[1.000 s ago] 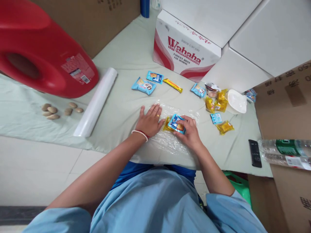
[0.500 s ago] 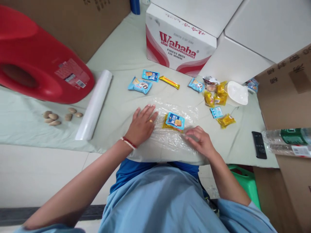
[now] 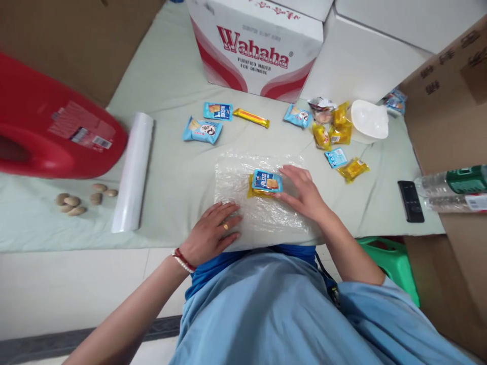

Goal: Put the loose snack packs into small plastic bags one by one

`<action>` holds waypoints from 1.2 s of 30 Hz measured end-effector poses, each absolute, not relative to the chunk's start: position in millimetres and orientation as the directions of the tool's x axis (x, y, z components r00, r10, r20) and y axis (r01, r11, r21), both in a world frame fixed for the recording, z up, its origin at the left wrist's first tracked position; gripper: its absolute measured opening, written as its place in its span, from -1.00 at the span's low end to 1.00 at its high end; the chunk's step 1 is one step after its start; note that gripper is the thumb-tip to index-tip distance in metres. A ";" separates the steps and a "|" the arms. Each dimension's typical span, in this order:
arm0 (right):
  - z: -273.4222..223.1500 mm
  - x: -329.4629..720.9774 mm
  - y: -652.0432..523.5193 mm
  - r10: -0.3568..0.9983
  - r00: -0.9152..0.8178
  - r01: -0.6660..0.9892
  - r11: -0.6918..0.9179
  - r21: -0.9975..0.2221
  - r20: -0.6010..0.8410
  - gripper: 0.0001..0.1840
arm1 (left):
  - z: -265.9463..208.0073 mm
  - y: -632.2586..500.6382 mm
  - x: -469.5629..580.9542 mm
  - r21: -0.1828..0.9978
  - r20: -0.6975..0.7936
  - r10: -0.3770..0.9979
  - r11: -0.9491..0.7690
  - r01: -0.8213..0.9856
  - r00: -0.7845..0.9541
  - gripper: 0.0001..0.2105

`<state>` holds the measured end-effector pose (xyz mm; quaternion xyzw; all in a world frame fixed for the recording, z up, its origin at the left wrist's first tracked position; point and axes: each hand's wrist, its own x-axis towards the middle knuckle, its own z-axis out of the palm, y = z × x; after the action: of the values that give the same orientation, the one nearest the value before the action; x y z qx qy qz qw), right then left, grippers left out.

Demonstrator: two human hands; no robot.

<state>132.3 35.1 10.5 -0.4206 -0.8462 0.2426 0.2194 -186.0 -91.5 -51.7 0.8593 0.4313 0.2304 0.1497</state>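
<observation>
A sheet of clear plastic film [image 3: 236, 175] lies crinkled on the cloth-covered table. On its middle a blue snack packet [image 3: 267, 180] rests on top of a yellow packet [image 3: 252, 193]. My right hand [image 3: 302, 192] is beside the stack, thumb and fingers apart, its fingertips at the packets' right edge; whether they touch is hard to tell. My left hand [image 3: 213, 228] lies open with fingers spread at the film's lower left corner, near the table's front edge. Neither hand grips anything.
Left stand a roll of film [image 3: 133, 172], several brown stones [image 3: 70, 203] and a red jug [image 3: 76, 126]. Behind are more snack packets [image 3: 202, 130] and a Wahaha box [image 3: 258, 56]. To the right lie yellow packets [image 3: 353, 170], a white bowl [image 3: 369, 119], a black phone-like object [image 3: 411, 201] and bottles [image 3: 452, 182].
My left hand has drawn back toward the table's front edge, onto the film's lower left corner. My right hand has moved up alongside the stacked packets. The camera view has shifted.
</observation>
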 end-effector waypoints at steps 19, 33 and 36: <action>-21.3 127.1 41.8 0.671 -0.715 0.496 0.684 -0.535 0.195 -0.57 | -50.5 -94.1 -179.1 0.546 0.336 0.853 -0.522 0.655 0.400 -0.75; -8.7 139.6 54.0 0.591 -0.786 0.384 0.696 -0.607 0.180 -0.35 | -40.6 -99.2 -188.1 0.581 0.318 0.851 -0.523 0.623 0.417 -0.78; 7.1 156.0 24.5 0.662 -0.720 0.431 0.662 -0.613 0.208 -0.45 | -35.9 -103.3 -195.1 0.584 0.307 0.853 -0.520 0.623 0.423 -0.73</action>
<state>156.0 24.5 7.1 -0.3083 -0.8865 0.2721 0.2121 -195.1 -103.3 -35.9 0.8206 0.4497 0.2939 0.1950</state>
